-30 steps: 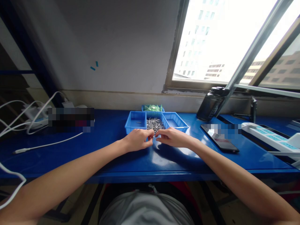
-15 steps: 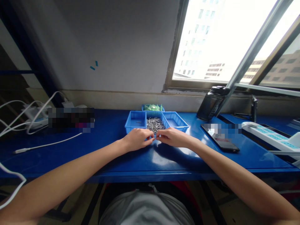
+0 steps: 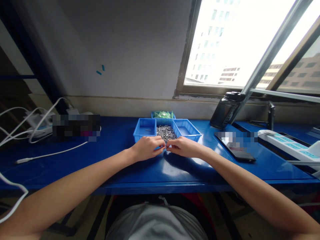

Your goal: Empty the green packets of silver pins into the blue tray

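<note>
My left hand (image 3: 147, 148) and my right hand (image 3: 183, 146) rest on the blue table (image 3: 125, 166), fingertips pinched together and almost touching each other. Between the fingertips is something small that I cannot make out. Just beyond them stand three light-blue trays: the middle tray (image 3: 166, 132) holds a heap of small metal pins, the left tray (image 3: 145, 129) holds one or two pins, and the right tray (image 3: 187, 130) looks bare. A further small tray (image 3: 163, 115) with green parts sits behind them by the wall.
A dark bottle (image 3: 225, 111) stands at the right by the window sill, a phone (image 3: 237, 146) lies flat near it, and a white power strip (image 3: 287, 145) runs along the far right. White cables (image 3: 47, 154) and chargers lie at the left.
Both hands stay pinched in front of the trays; the fingertips have drawn slightly closer together. Nothing else has moved.
</note>
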Available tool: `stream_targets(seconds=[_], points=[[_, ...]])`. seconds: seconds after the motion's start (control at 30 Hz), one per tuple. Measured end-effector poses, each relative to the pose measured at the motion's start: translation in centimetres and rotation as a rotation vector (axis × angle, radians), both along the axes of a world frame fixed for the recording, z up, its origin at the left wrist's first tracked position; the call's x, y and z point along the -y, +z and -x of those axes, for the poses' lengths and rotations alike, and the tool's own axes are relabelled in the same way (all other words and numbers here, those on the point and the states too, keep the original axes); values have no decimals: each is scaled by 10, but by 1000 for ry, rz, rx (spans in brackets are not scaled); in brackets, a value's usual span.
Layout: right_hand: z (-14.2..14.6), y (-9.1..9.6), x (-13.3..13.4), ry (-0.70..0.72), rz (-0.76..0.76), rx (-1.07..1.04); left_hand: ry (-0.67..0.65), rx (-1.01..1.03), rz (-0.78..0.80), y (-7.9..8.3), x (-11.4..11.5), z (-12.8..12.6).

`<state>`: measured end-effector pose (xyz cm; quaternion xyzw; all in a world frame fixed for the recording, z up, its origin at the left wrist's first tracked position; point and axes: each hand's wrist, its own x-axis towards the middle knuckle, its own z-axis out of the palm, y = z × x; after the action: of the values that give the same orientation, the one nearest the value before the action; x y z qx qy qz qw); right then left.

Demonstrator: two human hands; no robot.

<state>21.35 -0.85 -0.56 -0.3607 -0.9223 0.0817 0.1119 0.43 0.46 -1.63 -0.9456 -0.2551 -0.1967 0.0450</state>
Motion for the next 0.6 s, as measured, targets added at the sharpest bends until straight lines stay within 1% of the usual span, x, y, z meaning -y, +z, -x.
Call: stream_targets(seconds=[0.1, 0.17, 0.27, 0.33, 0.4, 0.47, 0.53, 0.6], points=[[3, -2, 1, 28, -14, 15, -85, -20, -77, -1, 1, 0], [3, -2, 1, 42, -12, 19, -101, -31, -109, -2, 1, 0], [2, -3, -1, 34, 2, 6, -104, -19, -114, -3, 1, 0], [1, -3, -2, 45, 53, -21, -102, -7, -103, -2, 1, 0], [0, -3, -3, 62, 151, -59, -97, -5, -89, -2, 1, 0], [-1, -2, -4, 46, 239, -92, -81, -10, -71, 0, 2, 0], [-1, -1, -5, 4, 266, -114, -45, -18, -52, 1, 2, -1], [-2, 0, -5, -31, 248, -136, 5, -26, -33, 2, 2, -1]])
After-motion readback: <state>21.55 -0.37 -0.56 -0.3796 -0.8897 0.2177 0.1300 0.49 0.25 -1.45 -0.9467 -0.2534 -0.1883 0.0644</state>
